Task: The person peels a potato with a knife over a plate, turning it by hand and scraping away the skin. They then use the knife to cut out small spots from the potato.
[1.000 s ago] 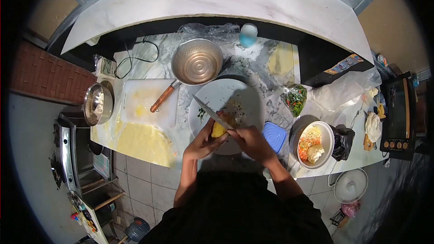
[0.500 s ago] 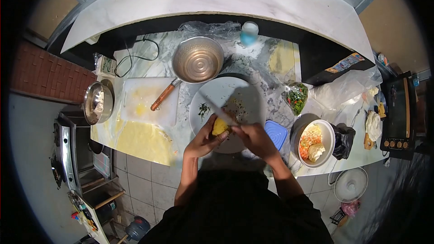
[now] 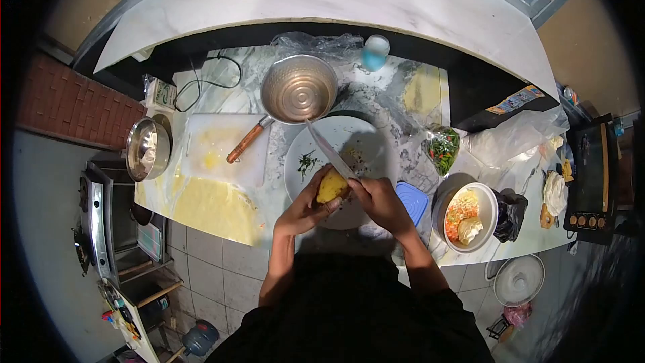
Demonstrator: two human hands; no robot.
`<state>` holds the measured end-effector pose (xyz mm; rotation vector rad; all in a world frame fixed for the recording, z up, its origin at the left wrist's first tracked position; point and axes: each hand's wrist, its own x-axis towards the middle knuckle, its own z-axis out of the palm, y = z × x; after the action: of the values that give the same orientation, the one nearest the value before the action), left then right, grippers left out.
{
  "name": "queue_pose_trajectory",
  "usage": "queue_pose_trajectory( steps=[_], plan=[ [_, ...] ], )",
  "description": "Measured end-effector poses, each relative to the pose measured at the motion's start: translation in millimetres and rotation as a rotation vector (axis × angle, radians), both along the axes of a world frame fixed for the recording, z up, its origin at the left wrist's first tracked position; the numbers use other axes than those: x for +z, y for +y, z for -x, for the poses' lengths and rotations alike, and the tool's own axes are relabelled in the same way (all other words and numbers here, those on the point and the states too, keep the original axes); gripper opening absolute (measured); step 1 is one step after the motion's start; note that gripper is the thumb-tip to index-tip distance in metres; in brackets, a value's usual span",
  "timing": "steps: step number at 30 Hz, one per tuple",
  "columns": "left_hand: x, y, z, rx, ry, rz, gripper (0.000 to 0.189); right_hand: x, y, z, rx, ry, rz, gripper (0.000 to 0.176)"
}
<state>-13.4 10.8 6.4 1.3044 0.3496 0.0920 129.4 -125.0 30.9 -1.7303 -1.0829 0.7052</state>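
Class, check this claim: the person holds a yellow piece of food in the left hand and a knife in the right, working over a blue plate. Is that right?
Not quite. The head view shows that the plate is white, not blue; the blue thing is a lid beside it. The rest holds: the left hand holds the yellow piece of food and the right hand holds the knife, over that plate.

A home kitchen: a marble counter [image 3: 222, 208] carries a saucepan [image 3: 299, 89], cutting board [image 3: 225, 148] and plate [image 3: 363, 141], with a stove [image 3: 94, 222] beside its left edge.
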Motion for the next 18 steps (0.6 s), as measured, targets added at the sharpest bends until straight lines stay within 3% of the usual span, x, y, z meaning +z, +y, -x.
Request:
queue_pose_trajectory(
  steps=[3,5,7,9,10,12,15,17,18],
  plan=[
    [3,1,0,-0.007,-0.005,-0.036,0.077,-7,-1,2,0.071,-0.075,-0.051,0.026],
    [1,0,-1,-0.011,0.002,-0.021,0.078,-1,0,-3,0.038,-0.011,0.106,0.027],
    [-2,2,-3,-0.016,-0.004,-0.021,0.078,-6,4,-2,-0.083,-0.039,0.030,0.029],
    [-6,2,-3,-0.014,-0.044,-0.197,0.076,-6,1,5,0.057,-0.120,-0.128,0.030],
    [-6,0,0,-0.020,-0.035,-0.189,0.076,-2,-1,6,0.064,-0.118,-0.056,0.030],
    [-6,2,0,0.016,0.081,0.118,0.075,-2,4,-3,-0.013,-0.121,-0.026,0.029],
    [0,1,-2,-0.017,0.012,-0.070,0.075,-7,7,-8,-0.084,-0.163,-0.009,0.029],
    [-2,1,-4,0.014,0.008,-0.005,0.074,-6,4,7,0.022,-0.179,-0.129,0.031],
    [-3,0,-2,0.036,0.004,0.058,0.074,-6,2,3,0.061,-0.153,0.007,0.030]
  ],
)
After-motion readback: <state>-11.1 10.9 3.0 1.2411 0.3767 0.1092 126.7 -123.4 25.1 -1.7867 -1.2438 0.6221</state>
